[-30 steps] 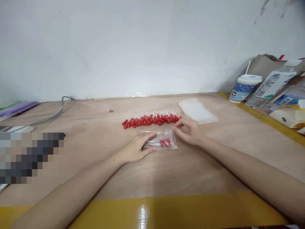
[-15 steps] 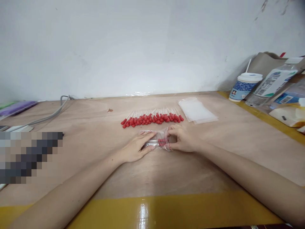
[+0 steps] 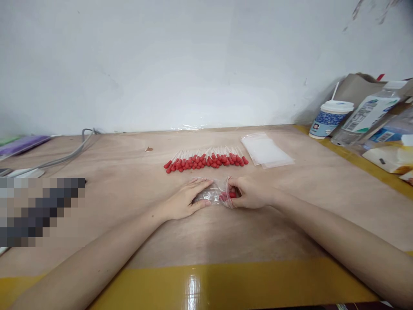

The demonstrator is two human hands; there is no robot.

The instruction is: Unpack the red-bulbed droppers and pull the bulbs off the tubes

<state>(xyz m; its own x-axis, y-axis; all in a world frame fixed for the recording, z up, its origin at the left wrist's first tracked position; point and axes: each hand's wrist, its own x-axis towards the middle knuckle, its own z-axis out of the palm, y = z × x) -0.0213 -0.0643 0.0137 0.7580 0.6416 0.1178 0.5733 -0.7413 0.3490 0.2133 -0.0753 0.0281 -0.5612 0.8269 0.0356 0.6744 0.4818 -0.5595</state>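
Observation:
A clear plastic bag point(image 3: 211, 193) lies on the table between my hands, its mouth turned to the right. My left hand point(image 3: 183, 200) rests flat at the bag's left side, fingers stretched and thumb apart, touching its top and bottom edges. At the mouth, my right hand point(image 3: 248, 191) is closed, its fingertips partly in the opening around some red-tipped sticks point(image 3: 228, 196). How many it holds is hidden. Just beyond the hands lies a row of red-tipped white sticks point(image 3: 206, 161), red ends facing me.
A stack of flat clear bags point(image 3: 267, 150) lies right of the row. Farther right stand a paper cup point(image 3: 331, 120) and a leaning plastic bottle point(image 3: 368, 114). A grey cable point(image 3: 69, 153) and a purple packet point(image 3: 24, 145) are at the left. Yellow tape point(image 3: 206, 284) covers the near edge.
My right hand has moved slightly toward me, and the red ends in the bag have shifted right, closer to its fingers. My left hand stays almost still.

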